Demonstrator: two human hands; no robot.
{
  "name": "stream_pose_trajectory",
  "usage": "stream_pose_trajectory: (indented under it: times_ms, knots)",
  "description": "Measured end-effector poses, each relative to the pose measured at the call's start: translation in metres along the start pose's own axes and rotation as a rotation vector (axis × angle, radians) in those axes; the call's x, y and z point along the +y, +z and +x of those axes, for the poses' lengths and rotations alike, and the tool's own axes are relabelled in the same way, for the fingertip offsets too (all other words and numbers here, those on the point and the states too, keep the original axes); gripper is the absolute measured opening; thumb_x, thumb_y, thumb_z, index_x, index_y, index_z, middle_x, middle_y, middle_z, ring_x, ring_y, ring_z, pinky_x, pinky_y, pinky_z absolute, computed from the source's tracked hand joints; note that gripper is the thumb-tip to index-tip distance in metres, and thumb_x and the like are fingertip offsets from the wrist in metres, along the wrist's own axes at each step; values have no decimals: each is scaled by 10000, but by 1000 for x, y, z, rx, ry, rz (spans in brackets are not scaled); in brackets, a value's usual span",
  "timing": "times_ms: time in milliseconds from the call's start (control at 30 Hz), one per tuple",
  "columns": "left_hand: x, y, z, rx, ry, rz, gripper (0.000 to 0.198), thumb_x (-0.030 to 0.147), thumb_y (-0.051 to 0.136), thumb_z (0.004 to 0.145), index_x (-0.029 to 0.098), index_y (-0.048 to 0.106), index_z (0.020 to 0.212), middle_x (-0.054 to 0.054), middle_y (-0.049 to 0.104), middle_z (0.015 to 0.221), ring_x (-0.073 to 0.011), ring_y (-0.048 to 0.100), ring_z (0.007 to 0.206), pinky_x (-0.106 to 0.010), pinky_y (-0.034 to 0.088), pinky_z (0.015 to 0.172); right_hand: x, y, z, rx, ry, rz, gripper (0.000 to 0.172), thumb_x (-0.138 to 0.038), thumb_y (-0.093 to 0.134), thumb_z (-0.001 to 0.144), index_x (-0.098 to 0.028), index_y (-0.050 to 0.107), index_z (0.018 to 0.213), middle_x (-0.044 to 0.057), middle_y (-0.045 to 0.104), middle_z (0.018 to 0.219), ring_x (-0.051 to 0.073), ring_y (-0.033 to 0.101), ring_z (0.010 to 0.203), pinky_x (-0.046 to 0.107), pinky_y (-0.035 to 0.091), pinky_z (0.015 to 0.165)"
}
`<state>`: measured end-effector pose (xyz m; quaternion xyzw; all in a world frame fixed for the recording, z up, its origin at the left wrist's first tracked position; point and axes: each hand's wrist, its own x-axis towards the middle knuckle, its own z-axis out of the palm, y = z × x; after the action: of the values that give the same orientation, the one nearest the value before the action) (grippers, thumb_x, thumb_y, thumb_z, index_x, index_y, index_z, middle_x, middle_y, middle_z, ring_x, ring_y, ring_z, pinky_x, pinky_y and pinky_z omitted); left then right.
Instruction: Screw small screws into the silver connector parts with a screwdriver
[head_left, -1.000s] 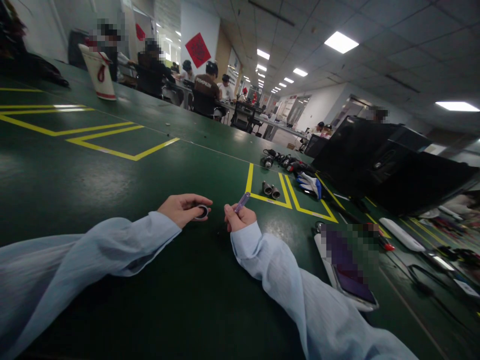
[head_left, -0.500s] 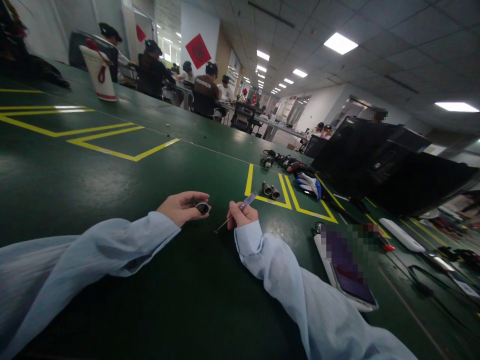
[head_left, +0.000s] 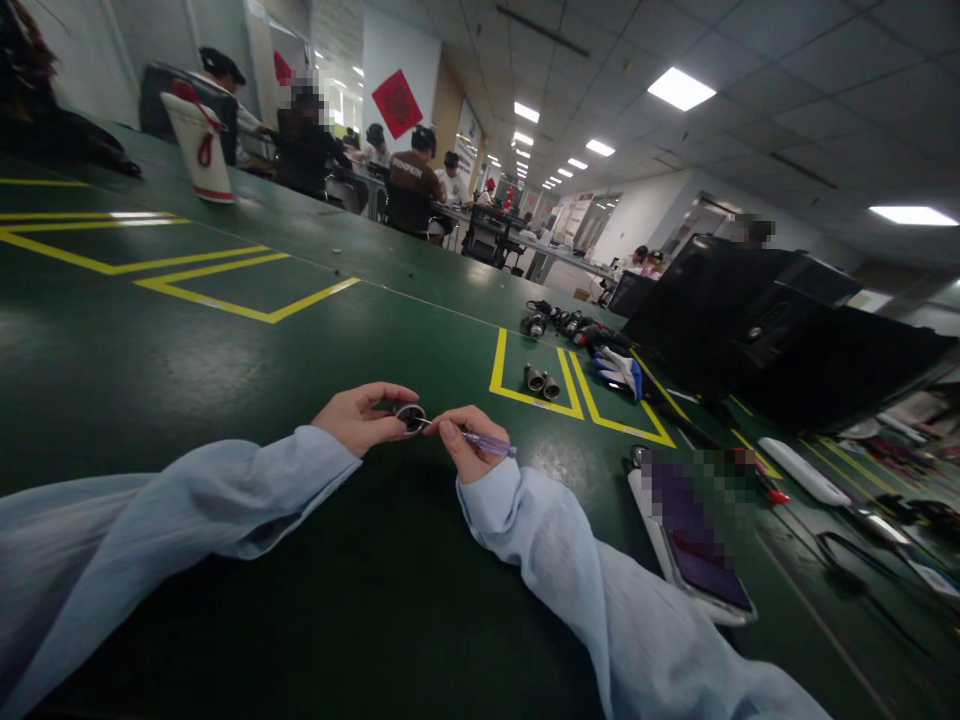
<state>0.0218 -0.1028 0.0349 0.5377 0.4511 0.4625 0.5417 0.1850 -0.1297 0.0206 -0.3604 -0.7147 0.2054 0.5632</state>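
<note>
Between thumb and fingers, my left hand grips a round metal connector, its open end turned toward my right hand. My right hand is closed around a screwdriver with a clear purple handle. The thin shaft points left, and its tip reaches the connector's opening; whether it touches anything inside cannot be seen. Both hands are just above the green table. Two similar metal connectors lie together inside a yellow-taped square beyond my right hand.
Black cabled connectors and a white-and-blue glove lie behind the taped squares. To the right are a phone, cables and a dark monitor. A paper cup stands far left. Several people sit at desks beyond.
My right hand has turned the screwdriver and brought its tip up and left to the connector's opening. My left hand has stayed nearly still.
</note>
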Motion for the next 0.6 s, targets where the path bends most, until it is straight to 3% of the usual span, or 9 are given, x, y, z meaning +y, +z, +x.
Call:
stream_pose_trajectory:
  times_ms: [300, 600]
  knots:
    - [4, 0, -2, 33, 54, 123, 403, 263, 708, 462, 142, 604, 832, -54, 667, 856, -232, 648, 820, -403, 505, 830, -3, 2, 0, 23, -91, -119, 196, -240, 497, 801, -156, 638, 692, 31, 633, 658, 125, 571, 633, 247, 453, 622]
    - [2, -1, -1, 54, 96, 96, 342, 232, 692, 485, 152, 596, 804, -34, 674, 825, -216, 659, 798, -388, 505, 825, -5, 2, -1, -16, -174, -134, 217, -245, 469, 807, -158, 623, 681, 26, 611, 634, 124, 562, 618, 251, 436, 611]
